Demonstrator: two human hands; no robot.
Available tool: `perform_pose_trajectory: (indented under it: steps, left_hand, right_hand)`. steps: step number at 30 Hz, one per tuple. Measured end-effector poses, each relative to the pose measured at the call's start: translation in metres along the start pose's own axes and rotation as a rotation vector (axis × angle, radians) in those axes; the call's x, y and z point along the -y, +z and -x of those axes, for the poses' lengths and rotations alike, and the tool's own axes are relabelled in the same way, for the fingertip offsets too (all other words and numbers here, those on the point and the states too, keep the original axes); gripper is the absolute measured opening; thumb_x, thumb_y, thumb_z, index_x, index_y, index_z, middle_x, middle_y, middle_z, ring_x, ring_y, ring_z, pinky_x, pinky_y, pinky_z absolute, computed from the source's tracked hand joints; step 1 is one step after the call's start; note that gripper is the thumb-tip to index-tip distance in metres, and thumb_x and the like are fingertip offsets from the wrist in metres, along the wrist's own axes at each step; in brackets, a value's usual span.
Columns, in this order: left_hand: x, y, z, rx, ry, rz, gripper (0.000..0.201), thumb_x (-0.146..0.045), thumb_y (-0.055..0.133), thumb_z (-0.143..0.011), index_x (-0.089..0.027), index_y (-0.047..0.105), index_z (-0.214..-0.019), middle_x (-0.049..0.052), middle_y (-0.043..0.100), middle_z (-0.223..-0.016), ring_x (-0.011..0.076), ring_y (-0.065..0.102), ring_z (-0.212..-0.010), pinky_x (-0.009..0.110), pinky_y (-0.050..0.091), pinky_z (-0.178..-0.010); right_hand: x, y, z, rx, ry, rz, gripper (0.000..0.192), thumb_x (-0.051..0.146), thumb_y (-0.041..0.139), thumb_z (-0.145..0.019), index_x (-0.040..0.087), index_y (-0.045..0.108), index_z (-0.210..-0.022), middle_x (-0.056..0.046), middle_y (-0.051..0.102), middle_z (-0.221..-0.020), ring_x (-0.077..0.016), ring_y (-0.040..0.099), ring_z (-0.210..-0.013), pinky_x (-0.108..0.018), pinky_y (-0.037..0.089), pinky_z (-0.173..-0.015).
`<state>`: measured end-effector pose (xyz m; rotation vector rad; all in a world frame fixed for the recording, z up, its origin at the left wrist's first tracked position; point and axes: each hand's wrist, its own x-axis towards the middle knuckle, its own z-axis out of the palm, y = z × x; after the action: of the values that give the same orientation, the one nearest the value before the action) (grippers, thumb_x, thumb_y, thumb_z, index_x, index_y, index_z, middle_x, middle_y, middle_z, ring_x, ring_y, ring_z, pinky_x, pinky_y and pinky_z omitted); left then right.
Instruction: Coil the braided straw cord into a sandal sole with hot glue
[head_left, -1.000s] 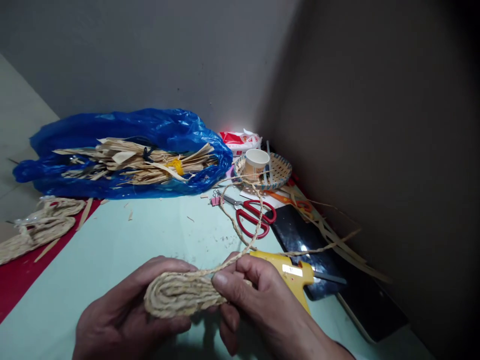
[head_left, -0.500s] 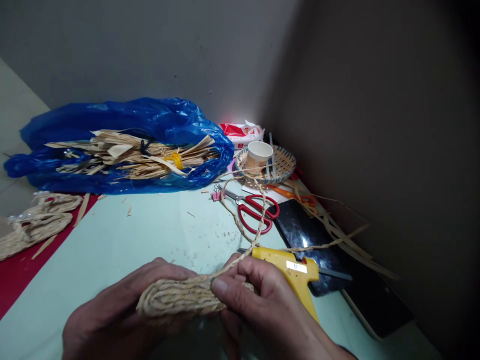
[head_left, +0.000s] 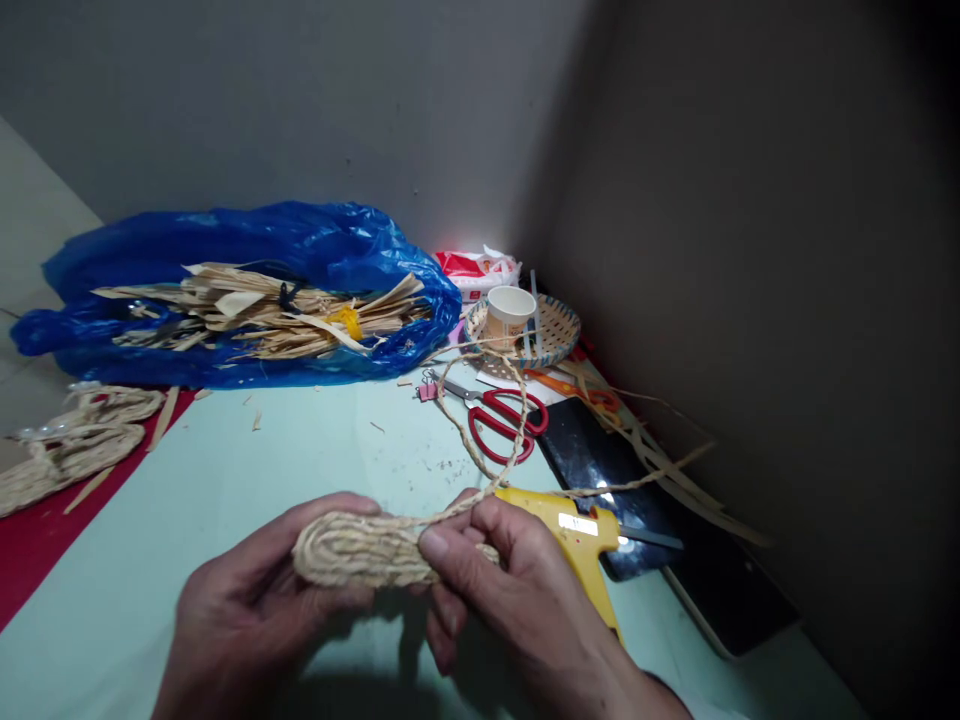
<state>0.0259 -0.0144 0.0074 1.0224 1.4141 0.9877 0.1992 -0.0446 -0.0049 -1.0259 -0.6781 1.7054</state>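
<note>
Between my two hands is an oval coil of braided straw (head_left: 360, 550), held above the pale green table. My left hand (head_left: 262, 575) is closed round its left end, fingers behind and thumb beneath. My right hand (head_left: 502, 580) pinches the right part, its thumb pressed on the front face. From the coil's top edge a loose braided cord (head_left: 519, 430) runs past my right fingers, loops over the scissors and trails off to the right. Just beyond my right hand lies a yellow glue gun (head_left: 574, 525), partly hidden by that hand.
A blue plastic bag (head_left: 322, 235) with straw bundles (head_left: 247, 300) spreads along the back. Red-handled scissors (head_left: 506, 425), a pink binder clip (head_left: 427, 391), a paper cup (head_left: 510, 315) in a woven basket (head_left: 562, 330), and a dark phone-like slab (head_left: 581, 450) lie right. Woven straw pieces (head_left: 75, 440) lie left.
Both hands have lifted the braided coil slightly, and the left hand has shifted right. The coil's face is tilted a little differently. The view has moved slightly, too.
</note>
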Motion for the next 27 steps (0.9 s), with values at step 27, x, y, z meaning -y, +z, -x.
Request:
perform_pose_trajectory:
  steps: [27]
  left_hand:
    - [0.007,0.006,0.001,0.179,-0.034,0.260,0.026,-0.046,0.087,-0.071,-0.023,0.074,-0.072,0.000,0.068,-0.067,0.0161,0.059,-0.071,0.021,0.052,-0.069]
  right_hand:
    - [0.001,0.000,0.002,-0.073,-0.266,0.599,0.025,0.043,0.066,-0.091,0.021,0.066,-0.101,-0.006,0.071,-0.099,-0.0238,0.064,-0.096,-0.035,0.046,-0.086]
